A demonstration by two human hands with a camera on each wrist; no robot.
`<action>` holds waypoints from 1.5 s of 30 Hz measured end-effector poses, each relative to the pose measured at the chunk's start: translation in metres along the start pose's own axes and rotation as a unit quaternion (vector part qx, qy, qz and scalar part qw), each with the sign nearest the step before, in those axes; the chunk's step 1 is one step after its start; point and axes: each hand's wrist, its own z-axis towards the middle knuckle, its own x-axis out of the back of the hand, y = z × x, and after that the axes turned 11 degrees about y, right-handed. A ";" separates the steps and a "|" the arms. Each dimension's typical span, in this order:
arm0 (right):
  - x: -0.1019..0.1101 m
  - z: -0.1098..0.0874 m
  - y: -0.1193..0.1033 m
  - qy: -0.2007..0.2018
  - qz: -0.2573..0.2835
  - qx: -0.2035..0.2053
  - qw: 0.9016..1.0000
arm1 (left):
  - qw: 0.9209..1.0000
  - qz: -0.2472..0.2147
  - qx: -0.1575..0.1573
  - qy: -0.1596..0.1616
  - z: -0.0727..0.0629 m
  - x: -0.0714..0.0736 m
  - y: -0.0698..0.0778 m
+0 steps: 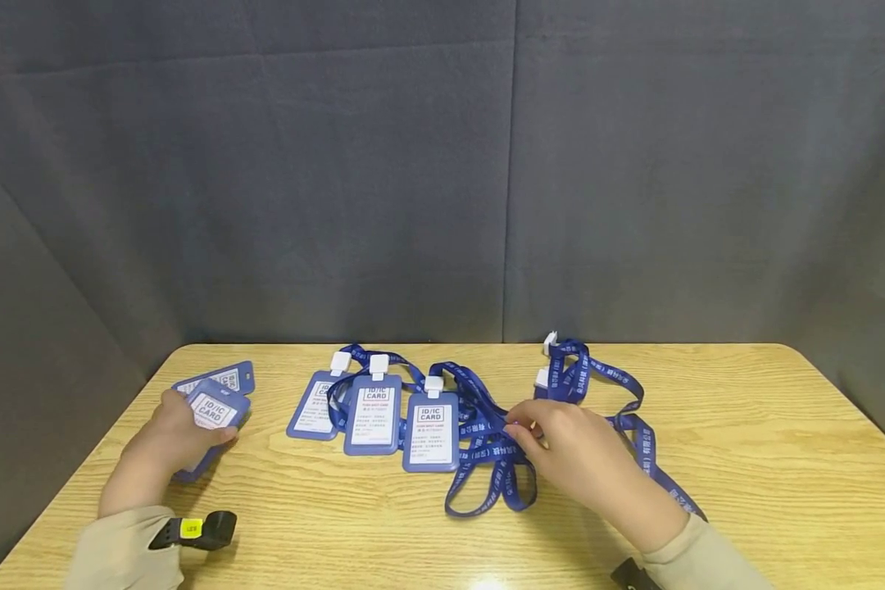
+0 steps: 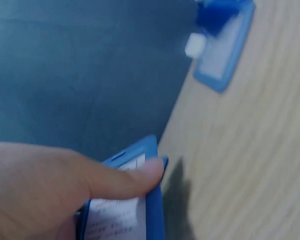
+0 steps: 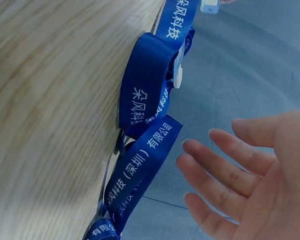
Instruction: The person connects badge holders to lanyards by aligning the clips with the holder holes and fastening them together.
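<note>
Reference: clock face centred on the middle strap heap, 12 o'clock away from me.
Left hand: mine (image 1: 164, 438) is at 9 o'clock; its fingers (image 2: 122, 184) hold a card holder, thumb laid across the face.
Held card holder: blue rim (image 1: 217, 410), face up, tilted, marked ID/IC CARD; lower part masked by the hand.
Second card holder: blue (image 1: 245, 377), between 9 and 10 o'clock, just beyond the held one and partly covered by it.
Row of three: left holder (image 1: 314, 414), middle holder (image 1: 372, 426) and right holder (image 1: 433, 438), also between 9 and 10 o'clock, faces up, each with a white clip at its top.
Strap heap: blue printed straps (image 1: 487, 452), looped on the counter, touching the right holder.
Right hand: mine (image 1: 586, 451) is at 3 o'clock, beside the heap; its fingers (image 3: 222, 175) are parted and slightly bent, gripping nothing. Whether a fingertip touches a strap, I cannot tell.
Far straps: second blue bundle (image 1: 581, 375) at 2 o'clock, with a white clip (image 1: 550, 342) near the rear edge; one band runs under my right forearm.
Counter: pale wood grain (image 1: 324, 516).
Backdrop: dark grey cloth (image 1: 383, 188) at 12 o'clock.
Cuffs: beige sleeve (image 1: 129, 549) on the left, black wrist device (image 1: 217, 531) with a yellow label.
</note>
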 end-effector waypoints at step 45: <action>-0.005 0.000 0.001 0.012 0.008 0.037 0.999 | 0.961 -0.194 -0.191 0.054 -0.036 -0.042 0.127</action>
